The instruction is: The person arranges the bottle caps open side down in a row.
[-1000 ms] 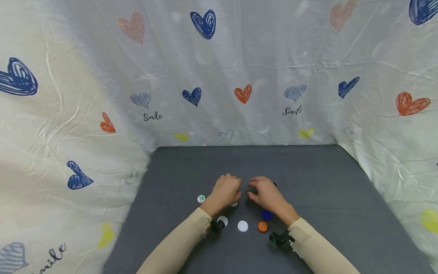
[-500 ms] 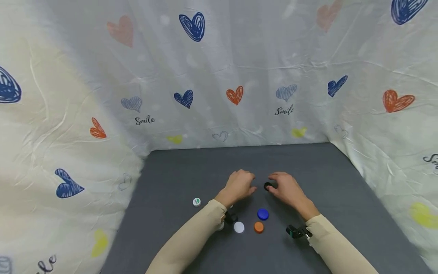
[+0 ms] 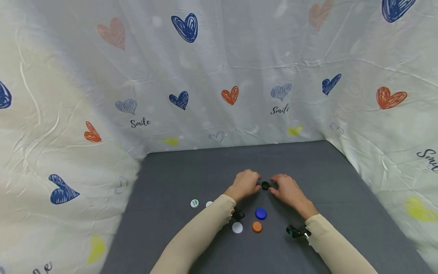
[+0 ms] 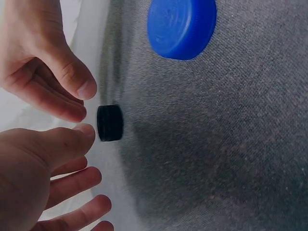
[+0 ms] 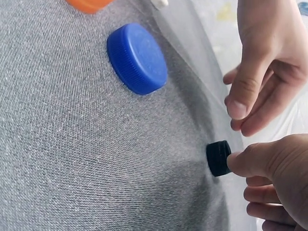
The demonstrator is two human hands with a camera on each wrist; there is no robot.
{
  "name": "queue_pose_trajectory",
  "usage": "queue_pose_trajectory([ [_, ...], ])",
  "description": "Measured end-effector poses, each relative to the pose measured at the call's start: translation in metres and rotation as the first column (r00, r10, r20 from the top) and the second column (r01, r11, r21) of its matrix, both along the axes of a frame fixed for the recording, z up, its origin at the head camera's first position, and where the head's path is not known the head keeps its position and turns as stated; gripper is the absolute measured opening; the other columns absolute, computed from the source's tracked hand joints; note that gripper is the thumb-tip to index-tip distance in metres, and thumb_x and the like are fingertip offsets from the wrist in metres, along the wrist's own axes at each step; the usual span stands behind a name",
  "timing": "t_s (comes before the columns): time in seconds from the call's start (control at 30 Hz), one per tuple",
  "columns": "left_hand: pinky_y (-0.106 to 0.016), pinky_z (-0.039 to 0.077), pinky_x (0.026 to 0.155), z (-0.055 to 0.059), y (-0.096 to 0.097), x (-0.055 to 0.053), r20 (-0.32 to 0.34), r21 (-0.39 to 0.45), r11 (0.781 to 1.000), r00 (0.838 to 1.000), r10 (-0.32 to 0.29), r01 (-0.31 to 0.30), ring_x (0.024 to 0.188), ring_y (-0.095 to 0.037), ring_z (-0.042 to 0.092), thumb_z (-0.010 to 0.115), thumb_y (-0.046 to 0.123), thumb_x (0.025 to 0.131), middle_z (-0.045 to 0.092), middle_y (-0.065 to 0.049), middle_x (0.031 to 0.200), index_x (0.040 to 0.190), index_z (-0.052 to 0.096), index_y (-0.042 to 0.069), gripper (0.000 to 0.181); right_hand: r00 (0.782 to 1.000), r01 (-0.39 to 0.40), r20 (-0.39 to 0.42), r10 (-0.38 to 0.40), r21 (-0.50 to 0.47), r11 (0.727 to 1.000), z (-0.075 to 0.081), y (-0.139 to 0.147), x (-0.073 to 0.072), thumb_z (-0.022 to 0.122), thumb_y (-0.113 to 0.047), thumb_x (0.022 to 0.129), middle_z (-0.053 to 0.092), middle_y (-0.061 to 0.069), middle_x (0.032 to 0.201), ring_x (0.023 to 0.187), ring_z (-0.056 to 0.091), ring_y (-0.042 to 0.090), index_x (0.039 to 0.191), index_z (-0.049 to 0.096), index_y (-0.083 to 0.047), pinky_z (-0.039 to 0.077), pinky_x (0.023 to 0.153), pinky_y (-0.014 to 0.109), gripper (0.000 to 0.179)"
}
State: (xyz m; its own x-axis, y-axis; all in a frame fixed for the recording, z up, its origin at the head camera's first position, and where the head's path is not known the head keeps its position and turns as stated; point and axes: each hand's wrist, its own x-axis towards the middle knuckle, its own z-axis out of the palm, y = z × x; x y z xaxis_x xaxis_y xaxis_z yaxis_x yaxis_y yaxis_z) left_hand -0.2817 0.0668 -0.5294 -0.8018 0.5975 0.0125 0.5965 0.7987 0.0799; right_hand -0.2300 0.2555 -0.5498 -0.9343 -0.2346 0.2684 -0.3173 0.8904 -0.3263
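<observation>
A black bottle cap (image 3: 265,185) rests on the dark cloth between my two hands. My left hand (image 3: 244,185) is just left of it, thumb tip close to the cap and fingers loosely bent. On the other side my right hand (image 3: 291,192) holds its thumb and fingers apart, with the thumb nearest the cap. In the right wrist view that thumb overlaps the cap (image 5: 219,158); whether it touches I cannot tell. The left wrist view shows the cap (image 4: 110,123) beside the left thumb. Closer to me lie a blue cap (image 3: 261,213) and an orange cap (image 3: 257,227).
A white cap (image 3: 237,228) lies left of the orange one. Farther left are a white cap with a green mark (image 3: 194,203) and another white cap (image 3: 209,204), partly behind the left sleeve. A heart-printed curtain (image 3: 205,76) borders the dark table cloth (image 3: 178,171).
My left hand has moved right, up to the black cap. My right hand first shifted right to the cap, and its thumb now sits slightly off it. The head view has turned rightward.
</observation>
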Motion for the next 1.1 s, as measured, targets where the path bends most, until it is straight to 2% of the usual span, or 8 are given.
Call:
queue_pose_trajectory([
  [0.2,-0.035,0.057,0.077,-0.008,0.008,-0.005,0.023,-0.011,1.000,1.000,0.020,-0.020,0.094,-0.013,0.068,0.075,0.040,0.090,0.073,0.007,0.106,0.116,0.075,0.027,0.029,1.000,0.003,0.010,-0.003,0.000,1.000,-0.007,-0.001,-0.004,0.082,-0.020,0.082,0.072,0.017,0.112,0.104,0.068,0.037,0.109,0.074,-0.001,0.053,0.088,0.053,0.034],
  [0.37,-0.036,0.055,0.070,-0.014,0.013,-0.009,0.021,-0.035,0.999,1.000,0.015,-0.015,0.083,-0.013,0.066,0.075,0.040,0.090,0.071,0.005,0.091,0.098,0.075,0.026,0.016,1.000,0.002,0.029,-0.002,0.000,1.000,-0.010,-0.003,-0.006,0.080,-0.021,0.084,0.073,0.015,0.108,0.100,0.069,0.035,0.107,0.075,-0.003,0.054,0.085,0.051,0.030],
  [0.5,-0.037,0.055,0.070,-0.018,0.015,-0.010,0.018,-0.038,0.999,1.000,0.017,-0.017,0.081,-0.014,0.065,0.075,0.039,0.090,0.070,0.005,0.087,0.089,0.074,0.026,0.013,0.999,0.001,0.035,-0.001,-0.013,1.000,-0.012,-0.004,-0.007,0.080,-0.020,0.084,0.073,0.012,0.102,0.094,0.069,0.032,0.102,0.076,-0.005,0.055,0.080,0.050,0.024],
  [0.7,-0.038,0.057,0.075,-0.025,0.017,-0.011,-0.012,-0.018,1.000,1.000,0.024,-0.024,0.086,-0.014,0.067,0.075,0.037,0.089,0.073,0.006,0.092,0.094,0.077,0.029,0.009,0.999,0.008,0.033,-0.007,-0.020,1.000,-0.016,-0.007,-0.006,0.081,-0.019,0.083,0.072,0.008,0.096,0.088,0.069,0.029,0.092,0.075,-0.010,0.054,0.076,0.048,0.014],
  [0.83,-0.037,0.057,0.074,-0.027,0.016,-0.011,-0.023,-0.007,1.000,0.999,0.023,-0.023,0.086,-0.013,0.067,0.075,0.037,0.090,0.073,0.007,0.092,0.094,0.078,0.031,0.008,1.000,0.000,0.024,0.001,-0.019,1.000,-0.016,-0.008,-0.004,0.081,-0.019,0.083,0.073,0.009,0.099,0.090,0.069,0.030,0.093,0.076,-0.010,0.054,0.078,0.049,0.014],
  [1.1,-0.035,0.057,0.071,-0.018,0.006,-0.008,-0.048,0.042,0.999,0.999,0.006,-0.004,0.083,-0.013,0.067,0.075,0.037,0.089,0.074,0.008,0.091,0.097,0.079,0.031,0.010,1.000,-0.016,-0.016,0.016,-0.019,1.000,-0.007,-0.012,-0.002,0.080,-0.020,0.085,0.073,0.012,0.106,0.098,0.069,0.032,0.102,0.077,-0.007,0.054,0.086,0.051,0.022],
])
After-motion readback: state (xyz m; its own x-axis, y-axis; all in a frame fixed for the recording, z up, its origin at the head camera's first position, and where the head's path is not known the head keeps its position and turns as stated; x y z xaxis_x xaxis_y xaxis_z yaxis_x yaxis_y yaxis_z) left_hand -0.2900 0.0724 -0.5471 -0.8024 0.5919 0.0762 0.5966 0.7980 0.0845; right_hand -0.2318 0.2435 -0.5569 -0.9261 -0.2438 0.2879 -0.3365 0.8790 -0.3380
